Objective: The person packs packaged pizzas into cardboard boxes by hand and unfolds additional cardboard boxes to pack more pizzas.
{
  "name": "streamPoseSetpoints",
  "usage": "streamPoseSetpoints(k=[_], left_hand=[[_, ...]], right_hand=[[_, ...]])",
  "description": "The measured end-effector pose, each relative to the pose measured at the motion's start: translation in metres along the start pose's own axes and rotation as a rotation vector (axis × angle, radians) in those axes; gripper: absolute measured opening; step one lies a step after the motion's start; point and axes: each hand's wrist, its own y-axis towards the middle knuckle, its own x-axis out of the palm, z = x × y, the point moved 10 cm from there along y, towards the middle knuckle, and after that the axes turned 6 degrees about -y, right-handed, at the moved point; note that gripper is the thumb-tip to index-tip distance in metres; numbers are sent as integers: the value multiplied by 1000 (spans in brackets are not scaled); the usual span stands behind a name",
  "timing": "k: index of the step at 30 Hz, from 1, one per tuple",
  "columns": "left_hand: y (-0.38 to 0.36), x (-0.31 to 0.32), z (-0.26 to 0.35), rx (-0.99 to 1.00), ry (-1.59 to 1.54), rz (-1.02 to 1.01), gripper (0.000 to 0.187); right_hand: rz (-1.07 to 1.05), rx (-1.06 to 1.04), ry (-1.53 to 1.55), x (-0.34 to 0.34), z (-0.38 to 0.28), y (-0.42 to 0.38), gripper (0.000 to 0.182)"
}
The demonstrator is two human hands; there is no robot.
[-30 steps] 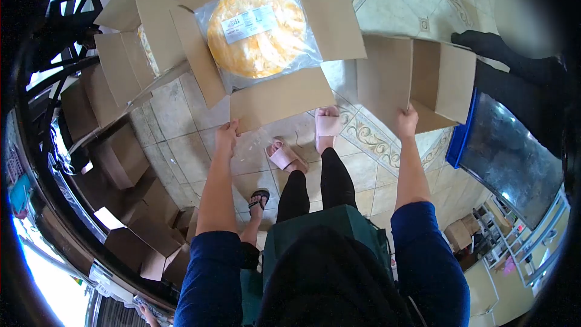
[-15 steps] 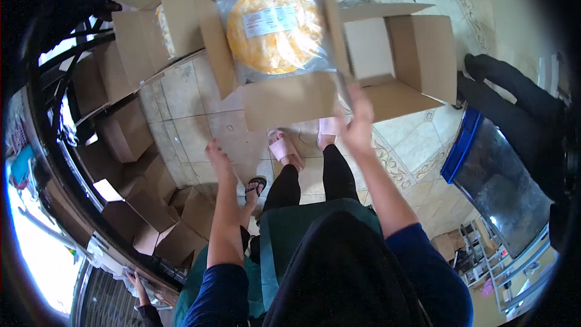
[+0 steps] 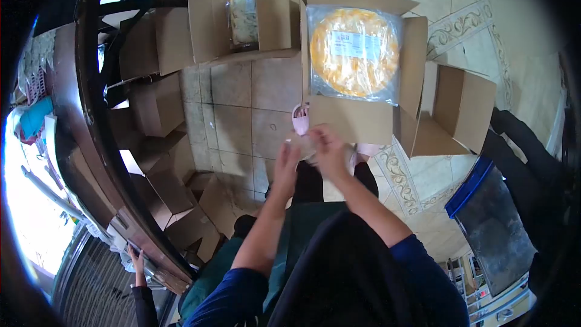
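Note:
My left hand (image 3: 287, 166) and my right hand (image 3: 330, 156) are close together just below the front flap of an open cardboard box (image 3: 351, 120). A pale, see-through blur (image 3: 306, 147) shows between them, too smeared to name. The fingers of my right hand are bent round and look closed on something. Motion smears the fingers of my left hand. Inside the box lies a round, orange-and-white item (image 3: 354, 72) in clear plastic with a white label (image 3: 356, 45). Neither hand touches this package.
An open box with a pale packaged item (image 3: 243, 15) stands at upper left, another open box (image 3: 451, 106) at right. More cartons (image 3: 151, 106) line the left. A blue-rimmed dark bin (image 3: 493, 224) is lower right. Another person's hand (image 3: 138, 260) rests on the table edge (image 3: 109, 163).
The view has shifted, so the boxes appear farther right. My right hand has left the box's side and come down; my left hand has moved in beside it.

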Motion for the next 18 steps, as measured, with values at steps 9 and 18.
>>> streamPoseSetpoints(k=[9,18], left_hand=[[103,-220,52,214,1125,322,87],[192,-313,27,44,915,652,71]], right_hand=[[247,129,-280,-69,48,54,16],[388,462,-989,-257,148,118,30]])
